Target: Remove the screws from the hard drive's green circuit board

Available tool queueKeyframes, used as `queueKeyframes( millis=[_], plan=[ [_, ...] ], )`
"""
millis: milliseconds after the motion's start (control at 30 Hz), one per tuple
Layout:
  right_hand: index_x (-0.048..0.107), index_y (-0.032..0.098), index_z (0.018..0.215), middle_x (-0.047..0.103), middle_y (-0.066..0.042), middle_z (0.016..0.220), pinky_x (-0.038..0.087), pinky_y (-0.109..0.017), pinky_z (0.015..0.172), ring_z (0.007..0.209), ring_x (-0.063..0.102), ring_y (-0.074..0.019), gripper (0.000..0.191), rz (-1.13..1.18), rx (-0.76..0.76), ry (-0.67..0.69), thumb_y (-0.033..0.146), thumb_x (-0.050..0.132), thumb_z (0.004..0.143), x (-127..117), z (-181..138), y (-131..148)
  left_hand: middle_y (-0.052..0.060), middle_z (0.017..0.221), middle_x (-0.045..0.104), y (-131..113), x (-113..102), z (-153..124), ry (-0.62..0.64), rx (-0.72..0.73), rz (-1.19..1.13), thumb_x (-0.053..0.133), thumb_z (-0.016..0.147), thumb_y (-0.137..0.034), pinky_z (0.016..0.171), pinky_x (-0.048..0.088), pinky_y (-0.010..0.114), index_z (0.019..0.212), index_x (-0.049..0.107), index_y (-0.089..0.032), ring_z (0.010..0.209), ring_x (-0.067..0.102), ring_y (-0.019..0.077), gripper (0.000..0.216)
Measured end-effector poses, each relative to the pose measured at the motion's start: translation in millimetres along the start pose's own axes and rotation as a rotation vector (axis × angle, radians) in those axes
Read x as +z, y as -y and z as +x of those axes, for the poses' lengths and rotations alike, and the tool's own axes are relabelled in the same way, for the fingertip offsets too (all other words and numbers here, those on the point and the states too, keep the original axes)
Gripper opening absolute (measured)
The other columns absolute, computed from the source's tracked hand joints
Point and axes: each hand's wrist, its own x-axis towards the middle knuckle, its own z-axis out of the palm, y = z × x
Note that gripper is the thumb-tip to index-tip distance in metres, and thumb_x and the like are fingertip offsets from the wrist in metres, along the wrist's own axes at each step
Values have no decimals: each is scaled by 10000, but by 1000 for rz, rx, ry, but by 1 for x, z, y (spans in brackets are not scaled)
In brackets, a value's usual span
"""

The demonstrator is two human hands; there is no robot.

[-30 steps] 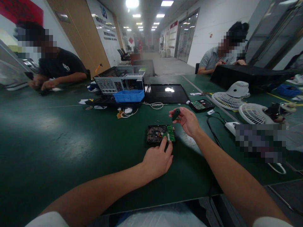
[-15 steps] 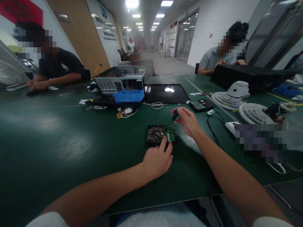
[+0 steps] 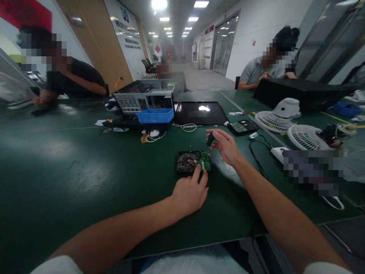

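Note:
A hard drive [image 3: 186,161] lies on the green table with its green circuit board [image 3: 205,160] facing up. My left hand [image 3: 191,192] rests at its near edge, two fingers stretched out and touching the board side; the thumb is partly hidden. In my right hand [image 3: 225,146], closed above the drive's far right corner, is a screwdriver [image 3: 211,139] with a dark green handle. Its thin shaft points down at the board's far edge, and the tip is too small to make out. Several tiny screws [image 3: 189,146] lie just beyond the drive.
Behind the drive stand an open computer case [image 3: 145,99], a blue tray [image 3: 155,116] and a black panel [image 3: 201,113]. To the right are a second hard drive [image 3: 242,126], white fans [image 3: 303,136], a power strip [image 3: 278,153] and black cable [image 3: 258,161]. Two people sit across the table.
My hands, the screwdriver and the hard drive look almost unmoved. The person at the left has raised one hand toward the head.

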Motion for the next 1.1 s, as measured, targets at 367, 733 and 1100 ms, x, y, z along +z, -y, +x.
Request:
queueKeyframes(
  millis=[367,733,1100],
  plan=[
    [750,227,931,758,-77,1020,513,-266,580,896,698,-205,390,72,38,-44,608,709,863,-3,3,-4,245,1607,407,0,-2,0,6,3,-12,508,1008,-412,704,598,398,1547,449,-139,898,754,280,608],
    [737,233,919,758,-66,1058,513,-252,583,908,696,-197,270,70,24,-10,496,753,861,-2,1,-1,247,1611,402,0,-2,0,14,0,-17,493,1013,-409,722,597,393,1541,462,-136,902,751,274,595],
    [695,245,991,757,-48,982,470,-242,531,828,703,-186,227,118,24,12,447,717,890,-1,0,-1,252,1611,398,0,-1,0,13,0,-6,519,1007,-428,721,587,368,1543,457,-146,894,751,260,609]
  ],
)
